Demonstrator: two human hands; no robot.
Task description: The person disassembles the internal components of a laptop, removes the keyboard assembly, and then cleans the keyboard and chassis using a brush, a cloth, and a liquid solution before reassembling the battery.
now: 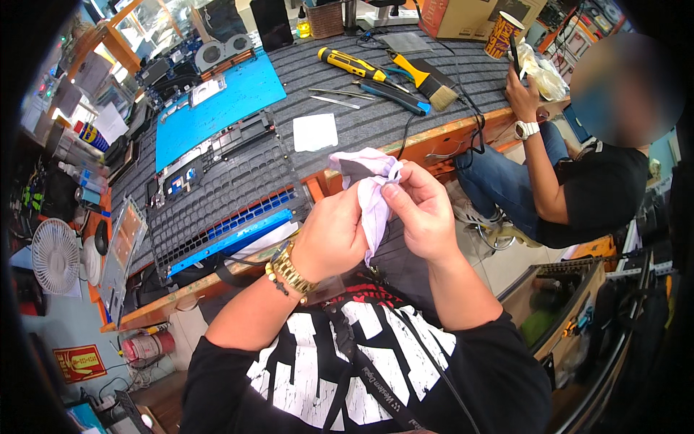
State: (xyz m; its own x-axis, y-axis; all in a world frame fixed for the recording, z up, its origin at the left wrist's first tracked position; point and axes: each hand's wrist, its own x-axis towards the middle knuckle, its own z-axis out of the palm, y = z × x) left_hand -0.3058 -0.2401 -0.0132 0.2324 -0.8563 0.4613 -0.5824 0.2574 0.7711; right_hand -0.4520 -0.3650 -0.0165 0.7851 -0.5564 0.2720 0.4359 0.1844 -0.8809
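In front of my chest, at the bench's near edge, both hands hold a pale lilac cloth (374, 206). My left hand (329, 230) is closed round its left side, fingers mostly turned away from view. My right hand (425, 210) pinches the cloth's upper right part between thumb and fingers. A small pale edge shows at that pinch; whether the cloth wraps something there I cannot tell. Left of my hands lies a stripped laptop case (224, 199) with an open key grid and a blue strip along its near edge. A white square pad (316, 133) sits just beyond my hands.
A blue mat (249, 90) carries electronic parts and a fan unit (223, 50). Farther right lie a yellow screwdriver (352, 64), a brush (439, 94), a blue-black tool (396, 98) and tweezers (334, 100). A paper cup (504, 36) stands far right. A seated person (593, 184) holds a phone.
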